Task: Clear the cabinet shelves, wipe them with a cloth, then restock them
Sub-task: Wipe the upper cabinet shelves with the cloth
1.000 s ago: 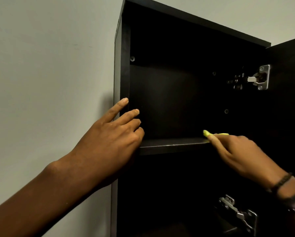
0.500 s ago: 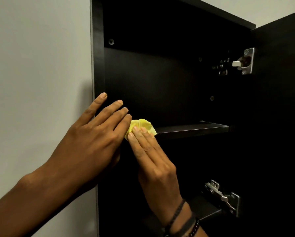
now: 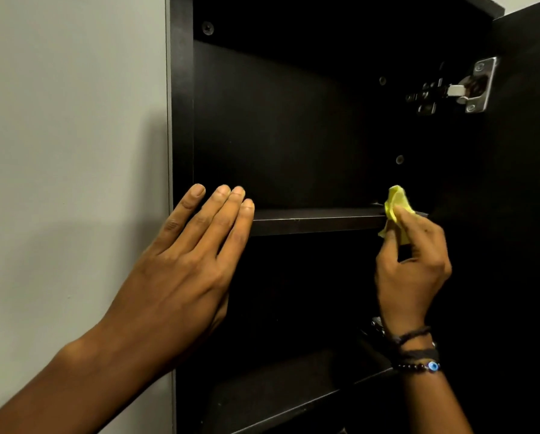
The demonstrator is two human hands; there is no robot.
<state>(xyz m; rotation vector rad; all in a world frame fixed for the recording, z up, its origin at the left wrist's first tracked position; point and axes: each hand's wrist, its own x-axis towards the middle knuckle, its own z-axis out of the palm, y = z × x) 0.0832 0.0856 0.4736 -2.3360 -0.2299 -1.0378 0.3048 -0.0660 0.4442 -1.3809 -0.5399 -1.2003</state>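
Observation:
A tall black cabinet (image 3: pixel 181 120) stands open against a pale wall. Its upper shelf (image 3: pixel 315 220) is bare and dark. My left hand (image 3: pixel 193 255) lies flat with straight fingers against the cabinet's left frame, at the shelf's left end. My right hand (image 3: pixel 412 264) pinches a small yellow cloth (image 3: pixel 395 202) between thumb and fingers and holds it against the right end of the shelf's front edge. Part of the cloth is hidden behind my fingers.
The cabinet door (image 3: pixel 528 214) stands open on the right, with a metal hinge (image 3: pixel 469 89) near the top. A lower shelf (image 3: pixel 278 389) shows below. The pale wall (image 3: pixel 68 151) fills the left side.
My right hand has slid the yellow cloth along the shelf's front edge from the left end to the right end. My left hand stays on the cabinet's left frame.

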